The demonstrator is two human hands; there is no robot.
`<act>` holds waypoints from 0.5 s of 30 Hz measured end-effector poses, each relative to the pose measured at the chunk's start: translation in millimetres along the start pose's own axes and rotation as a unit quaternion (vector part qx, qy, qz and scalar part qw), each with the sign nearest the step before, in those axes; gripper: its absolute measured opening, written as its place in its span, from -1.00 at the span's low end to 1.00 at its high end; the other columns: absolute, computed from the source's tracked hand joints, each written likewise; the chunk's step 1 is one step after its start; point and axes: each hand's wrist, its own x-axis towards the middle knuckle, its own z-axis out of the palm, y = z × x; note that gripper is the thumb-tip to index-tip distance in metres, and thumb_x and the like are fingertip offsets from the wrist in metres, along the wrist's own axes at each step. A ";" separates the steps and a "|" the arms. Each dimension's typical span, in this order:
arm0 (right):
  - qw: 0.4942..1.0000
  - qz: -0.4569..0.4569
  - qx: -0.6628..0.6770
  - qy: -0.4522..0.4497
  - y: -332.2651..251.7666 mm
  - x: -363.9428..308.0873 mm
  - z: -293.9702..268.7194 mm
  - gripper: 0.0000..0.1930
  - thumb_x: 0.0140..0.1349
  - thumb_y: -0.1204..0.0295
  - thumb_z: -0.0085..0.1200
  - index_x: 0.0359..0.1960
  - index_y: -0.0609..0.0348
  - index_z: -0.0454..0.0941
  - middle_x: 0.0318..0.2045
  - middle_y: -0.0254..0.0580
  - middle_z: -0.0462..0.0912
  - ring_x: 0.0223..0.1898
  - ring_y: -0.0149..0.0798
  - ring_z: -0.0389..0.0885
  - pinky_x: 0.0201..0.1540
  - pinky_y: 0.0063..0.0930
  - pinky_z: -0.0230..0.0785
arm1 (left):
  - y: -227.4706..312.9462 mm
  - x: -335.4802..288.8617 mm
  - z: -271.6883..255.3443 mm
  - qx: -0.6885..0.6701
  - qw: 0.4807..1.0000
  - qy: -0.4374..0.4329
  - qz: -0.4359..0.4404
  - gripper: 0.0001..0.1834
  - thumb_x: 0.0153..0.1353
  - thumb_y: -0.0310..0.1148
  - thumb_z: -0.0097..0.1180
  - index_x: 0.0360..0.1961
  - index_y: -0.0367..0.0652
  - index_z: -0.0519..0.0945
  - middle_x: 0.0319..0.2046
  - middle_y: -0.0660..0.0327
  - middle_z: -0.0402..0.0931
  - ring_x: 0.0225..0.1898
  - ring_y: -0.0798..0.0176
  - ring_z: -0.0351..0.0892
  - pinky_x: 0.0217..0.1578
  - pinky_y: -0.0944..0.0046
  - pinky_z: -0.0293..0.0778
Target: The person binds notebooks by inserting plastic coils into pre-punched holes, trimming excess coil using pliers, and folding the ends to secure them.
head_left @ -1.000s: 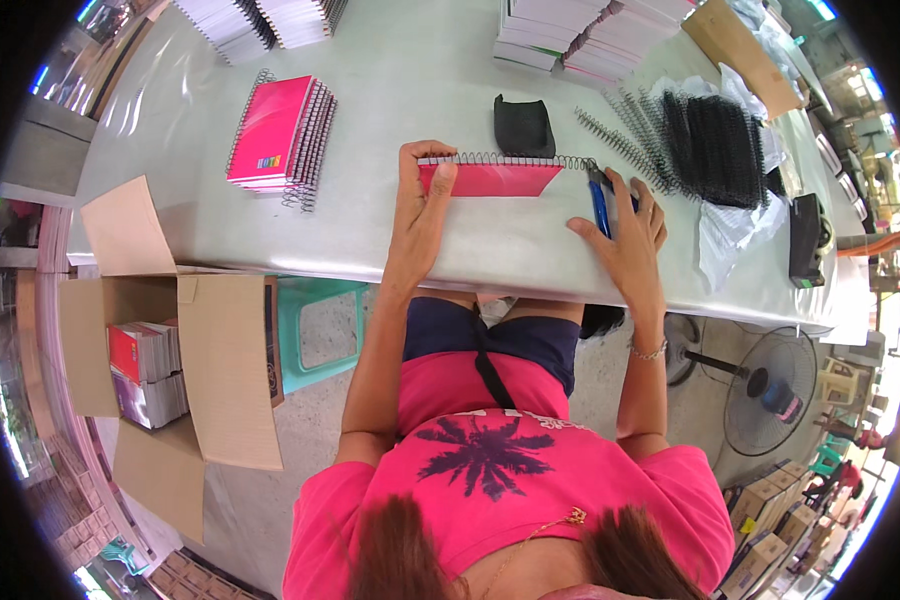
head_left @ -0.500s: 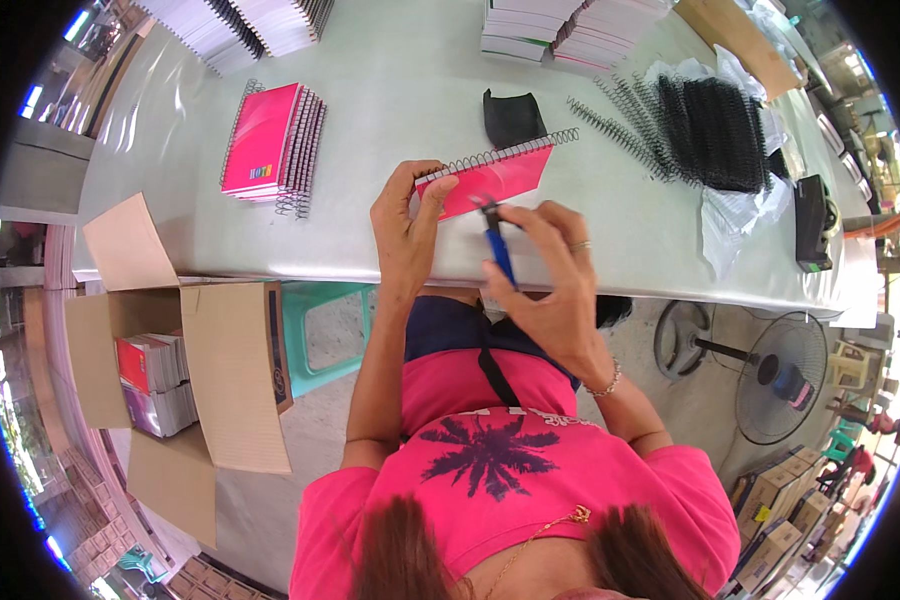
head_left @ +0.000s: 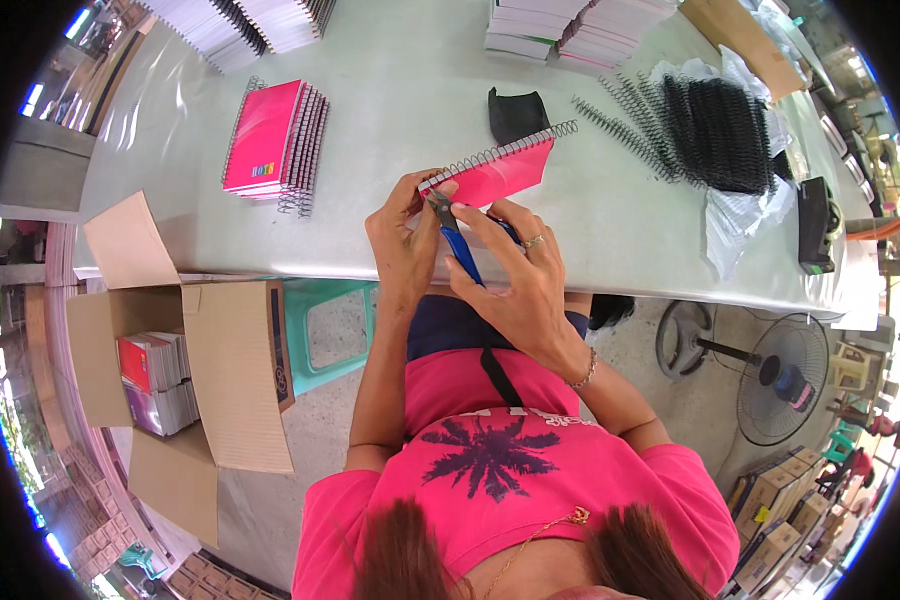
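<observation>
My left hand (head_left: 406, 232) grips a pink spiral notebook (head_left: 510, 178) by its left end, tilted above the table's near edge. A dark wire coil (head_left: 500, 152) runs along the notebook's upper edge and sticks out past its right end. In my right hand (head_left: 526, 275) are blue-handled pliers (head_left: 459, 245); their jaws reach the coil's left end beside my left thumb. Whether the jaws have closed on the wire is too small to tell. Just behind the notebook lies a curved black piece (head_left: 517, 116).
Pink spiral notebooks (head_left: 270, 140) are stacked at the left. Loose black coils (head_left: 715, 135) lie in a heap at the right, near a black tape dispenser (head_left: 816, 225). An open carton (head_left: 235, 370) with books stands at lower left, a fan (head_left: 780, 375) at lower right.
My right hand has moved left with the pliers, bringing their jaws from the notebook's middle to the coil's left end. The notebook stays in my left hand.
</observation>
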 end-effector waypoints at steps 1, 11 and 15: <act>1.000 0.000 -0.002 -0.001 0.4 -0.1 0.7 -0.48 -0.04 0.42 0.35 0.07 0.04 0.62 -0.11 -0.10 0.54 -0.24 -0.10 0.53 -0.14 -0.27 0.40 | 0.8 0.0 0.2 -0.006 1.000 0.001 -0.004 -0.79 0.30 -0.56 0.04 -0.07 -0.38 0.59 -0.31 0.12 0.71 -0.26 0.42 0.63 -0.21 0.40 0.51; 1.000 -0.007 0.002 0.011 2.3 -0.3 8.1 -0.53 0.01 0.46 0.32 0.05 0.07 0.63 -0.14 -0.11 0.55 -0.28 -0.12 0.55 -0.21 -0.32 0.44 | -5.7 -1.6 1.9 -0.057 0.998 0.016 0.012 -0.79 0.31 -0.56 0.07 -0.07 -0.38 0.61 -0.29 0.15 0.72 -0.24 0.43 0.64 -0.19 0.40 0.54; 0.999 0.025 0.042 0.001 1.9 -2.8 10.7 -0.52 0.02 0.47 0.32 0.07 0.08 0.62 -0.15 -0.10 0.55 -0.23 -0.10 0.58 -0.17 -0.30 0.46 | -6.5 -1.3 3.1 -0.065 0.998 0.028 0.002 -0.81 0.31 -0.56 0.09 -0.08 -0.38 0.62 -0.30 0.16 0.71 -0.25 0.45 0.63 -0.19 0.41 0.53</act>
